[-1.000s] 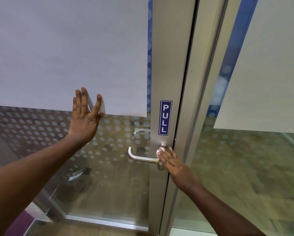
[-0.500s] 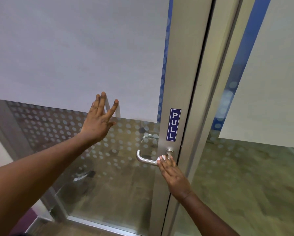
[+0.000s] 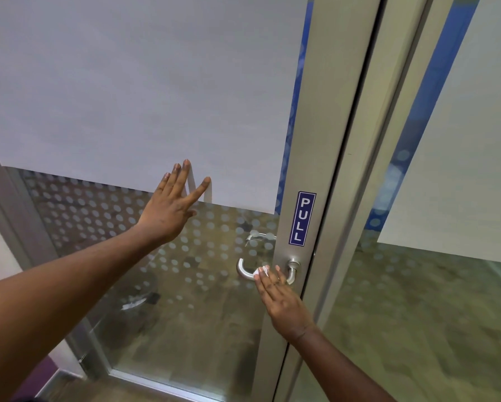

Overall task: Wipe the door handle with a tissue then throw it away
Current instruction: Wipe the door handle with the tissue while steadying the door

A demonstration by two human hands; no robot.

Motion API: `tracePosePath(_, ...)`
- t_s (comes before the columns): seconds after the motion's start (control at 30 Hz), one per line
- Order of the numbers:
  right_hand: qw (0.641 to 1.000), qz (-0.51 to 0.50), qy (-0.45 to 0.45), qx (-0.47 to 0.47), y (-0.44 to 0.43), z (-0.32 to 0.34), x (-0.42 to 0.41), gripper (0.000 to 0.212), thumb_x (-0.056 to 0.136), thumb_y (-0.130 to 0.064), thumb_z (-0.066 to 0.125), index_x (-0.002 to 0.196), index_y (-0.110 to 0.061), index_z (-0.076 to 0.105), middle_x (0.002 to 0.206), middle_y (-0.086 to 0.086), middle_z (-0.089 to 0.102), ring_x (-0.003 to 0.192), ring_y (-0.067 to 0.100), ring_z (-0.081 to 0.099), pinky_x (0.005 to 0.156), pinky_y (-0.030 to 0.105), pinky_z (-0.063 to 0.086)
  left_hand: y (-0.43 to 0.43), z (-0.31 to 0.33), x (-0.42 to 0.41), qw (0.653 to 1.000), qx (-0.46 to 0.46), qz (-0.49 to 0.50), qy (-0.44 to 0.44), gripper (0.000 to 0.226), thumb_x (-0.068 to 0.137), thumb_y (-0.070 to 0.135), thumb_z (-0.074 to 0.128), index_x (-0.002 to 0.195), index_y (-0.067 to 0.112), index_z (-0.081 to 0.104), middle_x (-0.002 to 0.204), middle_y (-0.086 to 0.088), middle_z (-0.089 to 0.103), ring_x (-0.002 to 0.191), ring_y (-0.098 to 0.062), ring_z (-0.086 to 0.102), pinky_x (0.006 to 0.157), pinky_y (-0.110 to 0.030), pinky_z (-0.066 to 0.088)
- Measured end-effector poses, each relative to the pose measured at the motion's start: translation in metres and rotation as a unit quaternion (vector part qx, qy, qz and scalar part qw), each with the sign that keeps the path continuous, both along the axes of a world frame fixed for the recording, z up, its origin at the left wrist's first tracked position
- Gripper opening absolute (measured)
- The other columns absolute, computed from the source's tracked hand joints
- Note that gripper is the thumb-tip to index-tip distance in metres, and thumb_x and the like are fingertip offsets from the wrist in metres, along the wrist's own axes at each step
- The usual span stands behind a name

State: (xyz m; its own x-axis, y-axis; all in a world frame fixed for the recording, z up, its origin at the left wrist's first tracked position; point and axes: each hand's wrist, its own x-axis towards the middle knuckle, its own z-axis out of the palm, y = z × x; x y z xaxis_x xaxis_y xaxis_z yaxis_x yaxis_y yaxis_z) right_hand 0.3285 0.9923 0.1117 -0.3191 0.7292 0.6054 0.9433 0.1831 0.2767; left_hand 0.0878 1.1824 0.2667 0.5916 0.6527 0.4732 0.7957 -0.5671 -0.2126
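A silver lever door handle [image 3: 245, 271] sticks out from the metal door frame [image 3: 324, 140], below a blue PULL sticker [image 3: 302, 218]. My right hand [image 3: 281, 303] lies over the handle's bar with a white tissue [image 3: 260, 271] pressed under its fingertips; only a small edge of the tissue shows. My left hand [image 3: 171, 207] is flat against the glass door panel [image 3: 127, 82], fingers spread, at the lower edge of the frosted white film.
The lower glass carries a dotted pattern, with a second handle [image 3: 258, 236] visible through it on the far side. A fixed glass panel [image 3: 446, 285] stands to the right of the frame. A purple wall [image 3: 0, 285] shows at the left.
My right hand with the tissue has slid left along the handle's bar, away from the frame. The left hand stays flat on the glass. The camera has shifted, so the door sits further right.
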Motion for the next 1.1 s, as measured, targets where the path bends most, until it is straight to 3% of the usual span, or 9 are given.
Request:
tracePosePath(0.13, 0.999, -0.032, -0.002, -0.005, 0.012, 0.003, -0.023, 0.05, 0.08, 0.007, 0.034, 0.122, 0.001, 0.06, 0.127, 0.017, 0.063, 0.12, 0.032, 0.058, 0.114, 0.047, 0.016, 0.002, -0.001, -0.001, 1.0, 0.0, -0.003, 0.01, 0.085, 0.095, 0.037, 0.044, 0.144, 0.038, -0.026, 0.152, -0.013, -0.037, 0.142, -0.026, -0.032, 0.12, -0.043, -0.007)
tracePosePath(0.33, 0.995, -0.064, -0.025, -0.071, 0.021, 0.012, -0.048, 0.053, 0.077, 0.005, 0.038, 0.127, 0.001, 0.055, 0.133, 0.018, 0.058, 0.125, 0.033, 0.053, 0.104, 0.045, 0.044, 0.005, -0.003, -0.006, 0.999, 0.022, -0.007, 0.035, 0.09, 0.093, 0.042, 0.048, 0.145, 0.035, -0.026, 0.15, -0.014, -0.039, 0.141, -0.028, -0.032, 0.119, -0.044, -0.009)
tracePosePath(0.6, 0.979, -0.119, -0.014, -0.167, 0.034, 0.028, -0.075, 0.047, 0.075, -0.002, 0.066, 0.122, 0.0, 0.061, 0.129, 0.016, 0.061, 0.123, 0.032, 0.054, 0.103, 0.039, 0.045, 0.01, -0.004, -0.011, 0.998, 0.042, -0.029, 0.04, 0.09, 0.092, 0.042, 0.048, 0.145, 0.035, -0.024, 0.151, -0.013, -0.038, 0.142, -0.027, -0.03, 0.121, -0.044, -0.005)
tracePosePath(0.67, 0.975, -0.132, -0.008, -0.177, 0.039, 0.029, -0.077, 0.053, 0.083, 0.002, 0.06, 0.134, 0.006, 0.045, 0.143, 0.023, 0.045, 0.137, 0.037, 0.036, 0.115, 0.043, 0.022, 0.007, -0.004, -0.012, 0.998, 0.032, -0.041, 0.018, 0.087, 0.093, 0.036, 0.048, 0.147, 0.035, -0.021, 0.154, -0.011, -0.034, 0.144, -0.026, -0.027, 0.121, -0.043, -0.004)
tracePosePath(0.73, 0.968, -0.087, 0.089, -0.216, 0.048, 0.032, -0.074, 0.055, 0.091, 0.011, 0.037, 0.144, 0.004, 0.026, 0.155, 0.021, 0.024, 0.146, 0.035, 0.013, 0.116, 0.038, -0.006, 0.0, -0.005, -0.012, 0.998, 0.022, -0.063, -0.012, 0.086, 0.093, 0.028, 0.05, 0.149, 0.034, -0.014, 0.157, -0.011, -0.025, 0.146, -0.026, -0.022, 0.121, -0.043, 0.001)
tracePosePath(0.8, 0.937, -0.064, 0.253, -0.233, 0.054, 0.039, -0.075, 0.054, 0.089, 0.013, 0.033, 0.14, -0.002, 0.039, 0.151, 0.015, 0.035, 0.146, 0.024, 0.02, 0.119, 0.033, -0.006, -0.009, -0.01, -0.01, 0.995, 0.022, -0.088, -0.045, 0.082, 0.091, 0.022, 0.052, 0.151, 0.031, -0.003, 0.16, -0.011, -0.013, 0.148, -0.027, -0.012, 0.121, -0.043, 0.006)
tracePosePath(0.9, 0.832, -0.029, 0.521, -0.188, 0.05, 0.058, -0.084, 0.036, 0.093, 0.007, 0.04, 0.116, -0.006, 0.065, 0.112, -0.002, 0.061, 0.131, 0.01, 0.045, 0.118, 0.027, 0.022, -0.024, -0.02, -0.006, 0.987, -0.009, -0.111, -0.118, 0.071, 0.092, 0.016, 0.055, 0.15, 0.025, 0.016, 0.16, -0.012, 0.012, 0.148, -0.027, 0.007, 0.12, -0.039, 0.012)
tracePosePath(1.0, 0.739, 0.005, 0.649, -0.182, 0.047, 0.076, -0.094, 0.032, 0.096, -0.004, 0.048, 0.117, -0.018, 0.067, 0.112, -0.013, 0.063, 0.107, -0.007, 0.056, 0.092, 0.004, 0.039, -0.034, -0.03, -0.005, 0.963, -0.128, -0.122, -0.202, 0.051, 0.093, 0.014, 0.053, 0.142, 0.016, 0.041, 0.148, -0.008, 0.042, 0.136, -0.025, 0.04, 0.113, -0.036, 0.034)
tracePosePath(1.1, 0.553, 0.102, 0.801, -0.203, 0.048, 0.087, -0.103, 0.028, 0.096, -0.003, 0.049, 0.113, -0.011, 0.069, 0.114, 0.003, 0.071, 0.102, 0.007, 0.065, 0.091, 0.021, 0.049, -0.047, -0.031, -0.006, 0.864, -0.377, -0.095, -0.318, 0.031, 0.093, 0.012, 0.055, 0.123, 0.007, 0.061, 0.125, -0.01, 0.065, 0.106, -0.018, 0.064, 0.091, -0.032, 0.05)
